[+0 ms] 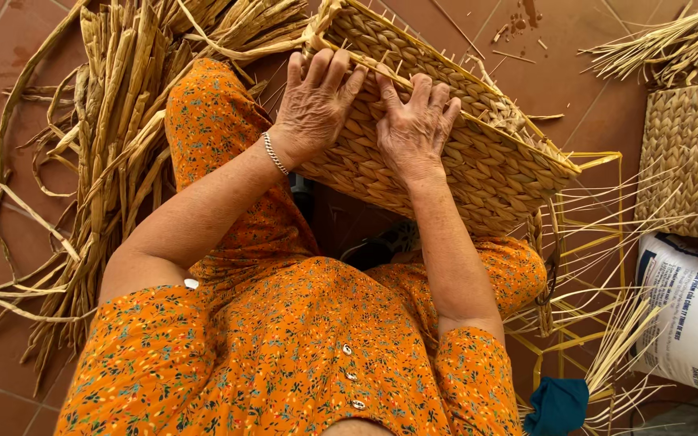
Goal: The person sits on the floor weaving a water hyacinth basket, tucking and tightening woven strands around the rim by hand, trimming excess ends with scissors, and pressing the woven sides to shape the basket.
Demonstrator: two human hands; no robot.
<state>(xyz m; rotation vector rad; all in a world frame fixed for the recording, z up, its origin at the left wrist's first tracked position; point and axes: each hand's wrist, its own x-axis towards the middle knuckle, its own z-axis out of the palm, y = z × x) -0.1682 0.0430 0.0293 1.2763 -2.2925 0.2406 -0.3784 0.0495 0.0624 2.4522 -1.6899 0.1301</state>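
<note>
A woven straw basket lies tilted on my lap, its rim edged with a yellow wire frame and short straw ends sticking up. My left hand lies flat on the basket's woven side, fingers spread toward the rim, a silver bracelet on the wrist. My right hand presses on the weave beside it, fingertips bent into the strands. I wear an orange flowered dress.
A big heap of dried reed strands covers the tiled floor at left. A finished woven panel and a white sack sit at right, with a yellow wire frame and loose straws below the basket. A teal cloth lies at the bottom.
</note>
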